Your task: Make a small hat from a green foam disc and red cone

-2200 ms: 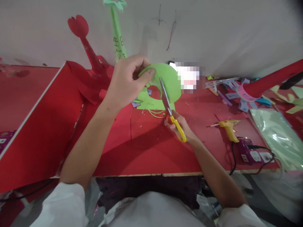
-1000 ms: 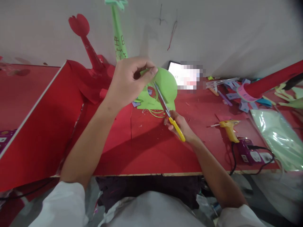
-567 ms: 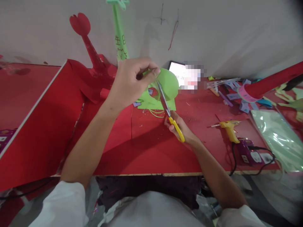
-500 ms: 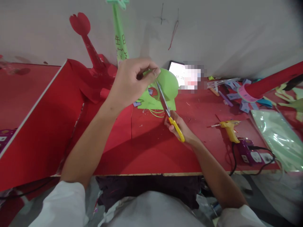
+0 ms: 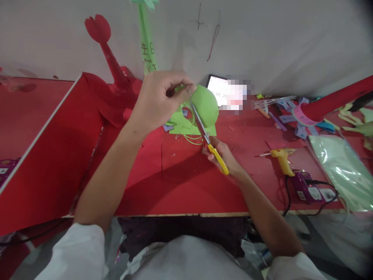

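Note:
Between thumb and fingers, my left hand (image 5: 164, 99) pinches the upper edge of a rounded piece of green paper (image 5: 205, 107), held up above the table. My right hand (image 5: 223, 155) grips a pair of scissors (image 5: 201, 126) by the yellow handles. Their blades point up and left and lie against the green paper, close below my left fingertips. Whether the blades are fully closed I cannot make out. Under the held piece lies a flat green sheet (image 5: 211, 131), with thin green paper strips (image 5: 194, 140) and small scraps in front of it.
A lit phone (image 5: 218, 91) leans at the wall. On the right lie a yellow glue gun (image 5: 282, 158), a purple box (image 5: 305, 188) with cables, and a plastic-wrapped pack (image 5: 344, 167). A red board (image 5: 49, 155) stands on the left, near a red paper flower (image 5: 107, 50) and a green tube (image 5: 148, 42).
The scissors and the green paper have shifted very slightly left, and the paper has turned a little. Both hands keep their grip.

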